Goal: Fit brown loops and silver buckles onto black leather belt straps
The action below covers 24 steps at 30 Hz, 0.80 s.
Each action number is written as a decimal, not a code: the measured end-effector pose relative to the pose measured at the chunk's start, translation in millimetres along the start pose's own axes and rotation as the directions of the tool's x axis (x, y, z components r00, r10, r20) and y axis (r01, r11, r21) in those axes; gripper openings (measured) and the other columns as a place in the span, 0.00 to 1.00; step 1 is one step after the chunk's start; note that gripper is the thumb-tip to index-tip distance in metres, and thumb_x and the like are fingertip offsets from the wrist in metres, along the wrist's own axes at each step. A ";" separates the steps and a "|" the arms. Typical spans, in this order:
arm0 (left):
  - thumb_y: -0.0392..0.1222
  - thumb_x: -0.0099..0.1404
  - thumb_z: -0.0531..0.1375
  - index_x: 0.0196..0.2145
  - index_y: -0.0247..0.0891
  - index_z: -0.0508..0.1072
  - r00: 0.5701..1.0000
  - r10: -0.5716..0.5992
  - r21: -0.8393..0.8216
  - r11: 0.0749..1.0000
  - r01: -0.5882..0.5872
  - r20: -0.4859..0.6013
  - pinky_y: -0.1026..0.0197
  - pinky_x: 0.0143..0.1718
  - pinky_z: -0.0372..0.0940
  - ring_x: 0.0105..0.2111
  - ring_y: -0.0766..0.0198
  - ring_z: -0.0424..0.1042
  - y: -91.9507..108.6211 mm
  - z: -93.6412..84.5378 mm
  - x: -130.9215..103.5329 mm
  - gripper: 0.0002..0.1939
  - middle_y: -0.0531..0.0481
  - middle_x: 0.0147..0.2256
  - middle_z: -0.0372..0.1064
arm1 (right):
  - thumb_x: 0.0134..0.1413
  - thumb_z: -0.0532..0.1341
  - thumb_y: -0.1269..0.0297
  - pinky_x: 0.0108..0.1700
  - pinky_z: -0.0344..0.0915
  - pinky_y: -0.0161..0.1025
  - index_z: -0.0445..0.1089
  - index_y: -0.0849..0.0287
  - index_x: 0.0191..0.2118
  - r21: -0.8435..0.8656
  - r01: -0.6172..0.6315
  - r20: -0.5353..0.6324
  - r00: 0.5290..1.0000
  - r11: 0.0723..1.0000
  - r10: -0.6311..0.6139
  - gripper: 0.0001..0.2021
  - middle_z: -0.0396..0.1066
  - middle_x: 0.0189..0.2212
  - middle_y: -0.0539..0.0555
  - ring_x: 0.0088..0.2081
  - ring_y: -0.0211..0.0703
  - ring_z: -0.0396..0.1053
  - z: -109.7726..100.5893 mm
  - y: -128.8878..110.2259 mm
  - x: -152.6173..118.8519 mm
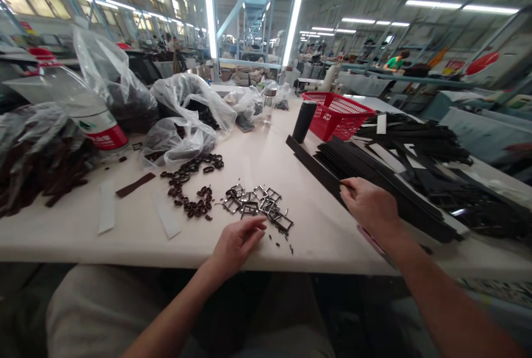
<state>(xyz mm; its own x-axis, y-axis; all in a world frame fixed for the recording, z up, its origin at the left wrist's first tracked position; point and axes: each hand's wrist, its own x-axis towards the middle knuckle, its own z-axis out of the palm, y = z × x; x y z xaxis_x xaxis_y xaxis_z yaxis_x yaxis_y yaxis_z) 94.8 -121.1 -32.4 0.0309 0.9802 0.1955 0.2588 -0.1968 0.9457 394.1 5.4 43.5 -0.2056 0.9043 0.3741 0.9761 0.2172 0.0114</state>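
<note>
My right hand [372,205] is closed in a pinch at the edge of a black strap [316,170], beside a fanned stack of black strips [374,175]. My left hand [236,244] rests low over the table's front part, at the near side of a pile of metal buckles [266,203]. Its thumb and forefinger are apart, and nothing shows between them. Left of the buckles lies a scatter of small dark brown loops [199,203]. A few tiny dark bits [277,244] lie near my left fingertips.
Clear plastic bags [191,103] with dark pieces and a large bottle [97,119] stand at the left. A red basket [338,114], a black cylinder [304,121] and a glass jar [269,106] stand farther back. More black strips [440,142] cover the right side.
</note>
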 end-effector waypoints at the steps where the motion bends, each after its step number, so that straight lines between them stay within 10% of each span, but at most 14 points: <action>1: 0.48 0.65 0.61 0.55 0.39 0.72 0.998 -0.058 -0.118 0.991 0.057 -0.010 0.61 0.37 0.70 0.33 0.62 0.77 2.3 0.5 0.6 0.22 0.45 0.38 0.79 | 0.64 0.53 0.64 0.45 0.68 0.44 0.76 0.60 0.45 0.035 0.082 -0.107 0.991 0.996 -0.078 0.14 0.79 0.44 0.59 0.44 0.53 0.76 -5.2 -9.1 -13.2; 5: 0.63 0.60 0.62 0.66 0.37 0.56 0.980 -0.199 -0.606 0.778 0.167 0.015 0.64 0.27 0.66 0.24 0.67 0.72 15.0 -8.4 0.6 0.44 0.49 0.33 0.75 | 0.62 0.58 0.69 0.43 0.69 0.42 0.74 0.56 0.43 0.116 0.411 -0.390 0.856 0.904 -0.340 0.08 0.79 0.37 0.54 0.38 0.47 0.77 -17.5 -39.6 -67.3; 10: 0.71 0.57 0.59 0.55 0.33 0.70 0.963 -0.255 -0.776 0.591 0.222 0.081 0.69 0.19 0.60 0.19 0.70 0.68 28.5 -35.7 -10.3 0.41 0.52 0.25 0.72 | 0.59 0.62 0.72 0.45 0.68 0.44 0.72 0.53 0.47 0.119 0.543 -0.418 0.787 0.832 -0.454 0.12 0.80 0.38 0.54 0.36 0.48 0.77 -12.7 -51.4 -110.2; 15: 0.49 0.58 0.66 0.42 0.32 0.73 0.911 -0.407 -0.720 0.614 0.324 0.062 0.70 0.24 0.65 0.23 0.69 0.74 28.9 -44.5 -31.9 0.19 0.51 0.26 0.75 | 0.60 0.63 0.70 0.42 0.69 0.44 0.74 0.53 0.48 0.207 0.545 -0.375 0.811 0.813 -0.448 0.12 0.80 0.38 0.54 0.36 0.49 0.76 -1.1 -48.9 -124.4; 24: 0.43 0.62 0.64 0.55 0.38 0.69 0.937 -0.332 -0.584 0.741 0.331 0.109 0.64 0.36 0.70 0.32 0.64 0.78 28.9 -17.0 -60.0 0.24 0.51 0.33 0.77 | 0.62 0.64 0.60 0.57 0.69 0.53 0.69 0.54 0.59 0.709 0.446 -0.242 0.882 0.546 -0.405 0.20 0.73 0.54 0.60 0.53 0.55 0.72 5.3 -122.2 -133.0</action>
<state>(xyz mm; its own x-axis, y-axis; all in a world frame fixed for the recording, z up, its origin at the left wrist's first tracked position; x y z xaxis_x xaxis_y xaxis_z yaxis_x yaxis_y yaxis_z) 84.1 -186.0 -12.4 0.0480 0.9861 -0.1593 -0.3621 0.1658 0.9173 301.8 -139.5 -12.6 -0.5595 0.6202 0.5498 0.3907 0.7824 -0.4850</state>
